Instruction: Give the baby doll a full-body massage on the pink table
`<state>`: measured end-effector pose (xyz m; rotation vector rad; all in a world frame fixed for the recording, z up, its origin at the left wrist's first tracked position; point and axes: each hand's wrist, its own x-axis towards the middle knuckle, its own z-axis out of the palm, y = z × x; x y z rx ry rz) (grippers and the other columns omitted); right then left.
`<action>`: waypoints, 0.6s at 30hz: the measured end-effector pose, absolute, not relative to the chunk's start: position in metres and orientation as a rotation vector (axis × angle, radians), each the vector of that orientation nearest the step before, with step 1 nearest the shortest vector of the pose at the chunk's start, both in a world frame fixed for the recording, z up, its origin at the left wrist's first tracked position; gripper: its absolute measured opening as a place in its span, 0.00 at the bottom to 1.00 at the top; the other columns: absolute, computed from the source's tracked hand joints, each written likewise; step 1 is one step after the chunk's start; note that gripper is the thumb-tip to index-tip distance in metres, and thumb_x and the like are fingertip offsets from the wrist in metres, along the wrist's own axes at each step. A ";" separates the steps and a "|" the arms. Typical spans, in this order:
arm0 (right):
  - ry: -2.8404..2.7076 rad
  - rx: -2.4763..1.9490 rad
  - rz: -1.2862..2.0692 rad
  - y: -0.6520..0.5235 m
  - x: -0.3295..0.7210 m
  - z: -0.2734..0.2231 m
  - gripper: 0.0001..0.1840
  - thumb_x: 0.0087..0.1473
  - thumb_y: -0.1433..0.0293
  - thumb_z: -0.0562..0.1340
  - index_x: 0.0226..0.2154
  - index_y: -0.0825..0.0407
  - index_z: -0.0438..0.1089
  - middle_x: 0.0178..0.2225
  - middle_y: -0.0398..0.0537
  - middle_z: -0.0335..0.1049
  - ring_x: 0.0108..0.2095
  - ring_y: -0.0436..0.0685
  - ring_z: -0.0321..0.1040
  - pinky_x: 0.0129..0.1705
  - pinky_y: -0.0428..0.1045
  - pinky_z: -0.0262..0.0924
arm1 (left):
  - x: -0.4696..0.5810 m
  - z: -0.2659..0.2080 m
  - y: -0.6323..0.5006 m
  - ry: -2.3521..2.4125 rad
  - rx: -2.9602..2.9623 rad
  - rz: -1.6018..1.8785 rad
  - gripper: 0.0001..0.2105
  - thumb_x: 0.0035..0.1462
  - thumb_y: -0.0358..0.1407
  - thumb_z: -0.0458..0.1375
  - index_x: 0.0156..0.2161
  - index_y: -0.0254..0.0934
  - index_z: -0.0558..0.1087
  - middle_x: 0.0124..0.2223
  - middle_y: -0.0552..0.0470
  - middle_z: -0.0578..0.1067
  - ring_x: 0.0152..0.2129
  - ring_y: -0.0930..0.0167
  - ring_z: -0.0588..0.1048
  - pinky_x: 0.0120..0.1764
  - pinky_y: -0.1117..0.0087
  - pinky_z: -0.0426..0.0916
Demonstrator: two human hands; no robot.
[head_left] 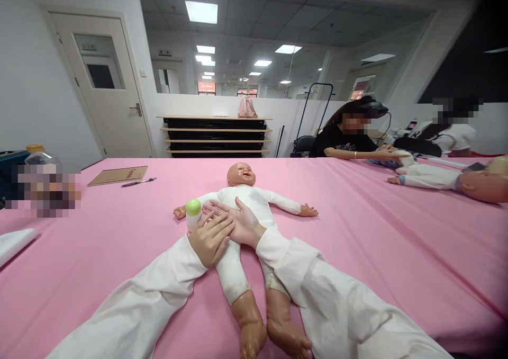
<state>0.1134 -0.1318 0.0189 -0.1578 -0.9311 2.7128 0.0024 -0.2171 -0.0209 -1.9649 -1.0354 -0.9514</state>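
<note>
A baby doll (254, 205) with a white cloth body lies on its back, its head away from me and its feet towards me. Over its belly, my right hand (244, 222) is turned palm up with the fingers stretched out to the left. My left hand (212, 237) lies palm down with straight fingers across the right palm, touching it. Just behind my left hand stands a small white bottle with a green cap (193, 211), close to the doll's arm. The bottle's lower part is hidden by my left hand. Neither hand grips anything that I can see.
A pink cloth (377, 253) covers the table. At the left are a brown notebook (118, 175), a pen (138, 182) and a partly blurred bottle (45, 184). To the right, another person (343, 136) handles a second doll (436, 176); one more person sits beyond.
</note>
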 end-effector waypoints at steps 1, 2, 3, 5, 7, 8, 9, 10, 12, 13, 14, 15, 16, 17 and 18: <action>-0.932 -0.161 2.709 -0.132 0.114 0.019 0.36 0.57 0.53 0.36 0.54 0.63 0.54 0.56 0.63 0.54 0.52 0.55 0.60 0.55 0.51 0.50 | 0.003 -0.020 -0.218 -1.020 -1.993 -0.940 0.16 0.55 0.30 0.46 0.47 0.32 0.69 0.46 0.47 0.74 0.47 0.66 0.69 0.54 0.61 0.53; -0.934 -0.167 2.704 -0.133 0.114 0.019 0.36 0.57 0.53 0.36 0.54 0.63 0.54 0.56 0.63 0.54 0.52 0.55 0.59 0.55 0.50 0.49 | 0.003 -0.019 -0.219 -1.011 -2.021 -0.924 0.16 0.55 0.30 0.46 0.47 0.32 0.69 0.47 0.47 0.73 0.48 0.67 0.68 0.54 0.62 0.53; -0.939 -0.176 2.696 -0.133 0.114 0.020 0.36 0.57 0.53 0.36 0.54 0.64 0.54 0.56 0.63 0.54 0.52 0.55 0.59 0.55 0.50 0.49 | 0.003 -0.019 -0.219 -1.007 -2.042 -0.909 0.17 0.55 0.30 0.46 0.48 0.31 0.68 0.48 0.47 0.72 0.49 0.67 0.67 0.54 0.62 0.53; -0.950 -0.190 2.687 -0.134 0.114 0.020 0.36 0.57 0.53 0.36 0.54 0.64 0.54 0.56 0.63 0.54 0.53 0.55 0.59 0.56 0.51 0.49 | 0.004 -0.019 -0.219 -1.012 -2.053 -0.887 0.17 0.56 0.31 0.45 0.49 0.31 0.67 0.49 0.46 0.71 0.50 0.66 0.66 0.54 0.62 0.52; -0.953 -0.177 2.694 -0.134 0.114 0.020 0.36 0.57 0.53 0.36 0.54 0.63 0.54 0.56 0.62 0.54 0.53 0.55 0.59 0.56 0.50 0.48 | 0.004 -0.019 -0.217 -1.021 -2.045 -0.879 0.18 0.56 0.31 0.45 0.50 0.31 0.66 0.50 0.46 0.70 0.50 0.66 0.66 0.55 0.62 0.51; -0.954 -0.166 2.698 -0.134 0.114 0.020 0.36 0.57 0.53 0.35 0.53 0.63 0.54 0.56 0.62 0.54 0.53 0.54 0.59 0.56 0.50 0.48 | 0.003 -0.020 -0.217 -1.025 -2.043 -0.879 0.18 0.56 0.31 0.46 0.50 0.31 0.66 0.50 0.46 0.70 0.50 0.67 0.66 0.55 0.62 0.51; -0.957 -0.160 2.701 -0.133 0.114 0.020 0.36 0.57 0.53 0.35 0.53 0.63 0.54 0.56 0.62 0.54 0.53 0.54 0.59 0.56 0.50 0.48 | 0.003 -0.020 -0.216 -1.029 -2.043 -0.880 0.18 0.56 0.31 0.46 0.51 0.32 0.66 0.50 0.46 0.71 0.50 0.67 0.66 0.55 0.62 0.51; -0.962 -0.161 2.699 -0.133 0.114 0.020 0.36 0.57 0.53 0.35 0.53 0.63 0.54 0.56 0.61 0.54 0.53 0.54 0.58 0.56 0.50 0.48 | 0.003 -0.021 -0.216 -1.026 -2.043 -0.885 0.18 0.56 0.31 0.46 0.50 0.32 0.66 0.49 0.46 0.71 0.49 0.67 0.67 0.54 0.62 0.51; -0.974 -0.172 2.689 -0.133 0.114 0.020 0.36 0.57 0.53 0.35 0.53 0.62 0.55 0.56 0.61 0.55 0.53 0.54 0.58 0.56 0.51 0.48 | 0.002 -0.021 -0.216 -1.007 -2.043 -0.904 0.17 0.55 0.30 0.46 0.49 0.31 0.67 0.48 0.46 0.72 0.48 0.67 0.68 0.54 0.63 0.53; -0.977 -0.176 2.685 -0.133 0.114 0.020 0.35 0.57 0.53 0.35 0.53 0.62 0.55 0.56 0.61 0.55 0.53 0.54 0.58 0.56 0.51 0.48 | 0.002 -0.021 -0.217 -0.993 -2.049 -0.916 0.17 0.55 0.30 0.46 0.49 0.31 0.67 0.47 0.46 0.73 0.48 0.67 0.68 0.53 0.63 0.54; -0.976 -0.178 2.683 -0.133 0.114 0.020 0.35 0.57 0.53 0.35 0.53 0.62 0.55 0.56 0.61 0.55 0.53 0.55 0.58 0.56 0.52 0.47 | 0.001 -0.021 -0.218 -0.976 -2.058 -0.927 0.16 0.55 0.29 0.46 0.48 0.31 0.68 0.46 0.46 0.73 0.47 0.67 0.69 0.52 0.63 0.55; -0.973 -0.180 2.683 -0.134 0.114 0.020 0.35 0.57 0.53 0.36 0.52 0.62 0.55 0.56 0.61 0.55 0.53 0.55 0.58 0.56 0.52 0.47 | 0.001 -0.021 -0.218 -0.964 -2.067 -0.935 0.16 0.54 0.29 0.46 0.47 0.31 0.68 0.45 0.46 0.74 0.47 0.68 0.69 0.51 0.63 0.56; -0.967 -0.183 2.683 -0.134 0.114 0.020 0.35 0.57 0.53 0.36 0.52 0.62 0.55 0.56 0.61 0.55 0.53 0.55 0.58 0.56 0.52 0.47 | 0.001 -0.021 -0.219 -0.955 -2.074 -0.940 0.16 0.54 0.29 0.46 0.47 0.31 0.68 0.45 0.46 0.74 0.46 0.68 0.70 0.50 0.63 0.58; -0.961 -0.186 2.683 -0.134 0.114 0.021 0.35 0.57 0.53 0.36 0.52 0.62 0.55 0.56 0.60 0.55 0.53 0.55 0.58 0.56 0.52 0.47 | 0.001 -0.020 -0.219 -0.952 -2.079 -0.942 0.16 0.54 0.29 0.46 0.47 0.31 0.68 0.45 0.46 0.74 0.46 0.67 0.70 0.50 0.63 0.58; -0.956 -0.189 2.682 -0.135 0.114 0.021 0.35 0.57 0.54 0.36 0.52 0.62 0.56 0.56 0.60 0.55 0.53 0.55 0.58 0.56 0.52 0.47 | 0.001 -0.020 -0.220 -0.953 -2.080 -0.942 0.15 0.54 0.28 0.47 0.46 0.31 0.68 0.45 0.46 0.74 0.45 0.67 0.70 0.49 0.62 0.59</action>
